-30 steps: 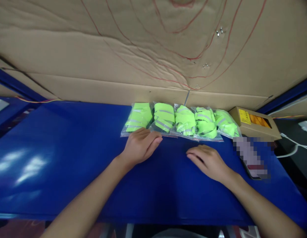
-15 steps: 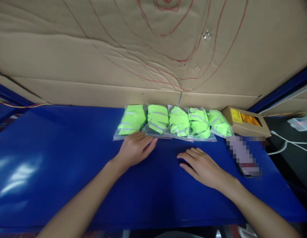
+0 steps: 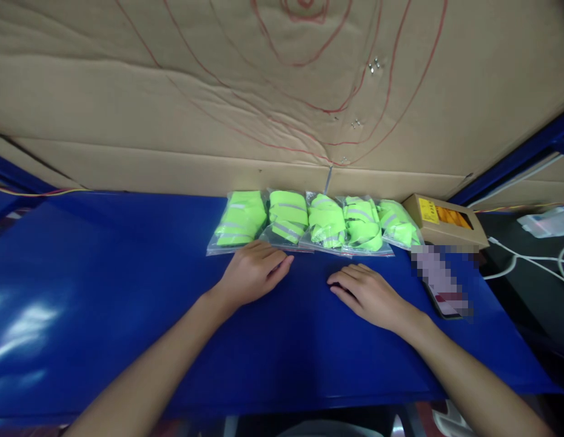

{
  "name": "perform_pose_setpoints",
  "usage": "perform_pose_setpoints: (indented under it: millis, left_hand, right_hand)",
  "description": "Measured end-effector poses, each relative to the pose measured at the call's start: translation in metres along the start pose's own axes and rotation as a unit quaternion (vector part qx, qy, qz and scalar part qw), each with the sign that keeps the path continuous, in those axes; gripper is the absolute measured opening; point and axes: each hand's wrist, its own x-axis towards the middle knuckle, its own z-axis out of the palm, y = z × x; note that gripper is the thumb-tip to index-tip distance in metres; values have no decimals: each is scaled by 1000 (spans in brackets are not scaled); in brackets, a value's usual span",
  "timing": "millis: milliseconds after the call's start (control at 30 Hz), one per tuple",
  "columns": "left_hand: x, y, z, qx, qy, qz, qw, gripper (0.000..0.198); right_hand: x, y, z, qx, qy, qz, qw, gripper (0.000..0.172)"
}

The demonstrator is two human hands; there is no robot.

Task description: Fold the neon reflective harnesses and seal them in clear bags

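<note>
Several clear zip bags (image 3: 326, 221) with folded neon-yellow reflective straps stand in a row along the back of the blue table. My left hand (image 3: 252, 271) rests loosely bent just in front of the two leftmost bags, near their lower edges; whether it touches them I cannot tell. Its thumb sits apart from the index finger, the other fingertips are hidden, and I see nothing held. On the tabletop in front of the right-hand bags lies my right hand (image 3: 366, 295), palm down, fingers loosely extended and holding nothing. A gap separates the two hands.
An upright cardboard sheet (image 3: 173, 109) with red curved lines backs the blue table (image 3: 104, 273). At the right are a brown box (image 3: 450, 224) with an orange window and a blurred-out phone (image 3: 441, 282). White cables (image 3: 518, 261) run over a dark surface beyond.
The view has shifted slightly. My right thumb has come closer to the fingers, and my left hand barely differs. The bags stay in their row.
</note>
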Motion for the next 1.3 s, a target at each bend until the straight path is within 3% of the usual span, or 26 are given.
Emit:
perform_pose_setpoints:
  millis: [200,400,500,633,733,833,933,1200,1300]
  left_hand:
    - [-1,-1,-3,11,6,1,1000,31]
    - [2,-2,-7,-3,23,5,1000,17]
    - [3,-2,-7,-14,24,-8,1000,10]
    - [2,-4,-5,-9,20,-12,1000,11]
    - [0,-6,-3,-8,20,-7,1000,11]
    - [-1,-8,-1,-6,16,-2,1000,9]
    - [-1,-9,-1,-6,9,-5,1000,9]
    - [0,-7,3,-1,-6,-6,1000,12]
    - [0,-12,-3,38,26,-15,999,8]
  right_hand:
    - [0,3,0,-8,33,-25,999,21]
    - [-7,29,-30,-68,191,14,979,23]
    - [-15,54,-49,-139,265,79,951,41]
    - [-28,94,-57,-174,231,178,941,72]
    - [-35,115,-50,-158,175,209,949,75]
    - [-35,120,-42,-173,135,231,948,74]
    - [-29,115,-40,-205,146,262,932,69]
    - [-21,106,-42,-246,199,254,914,72]
    - [-22,105,-44,-236,237,253,908,77]
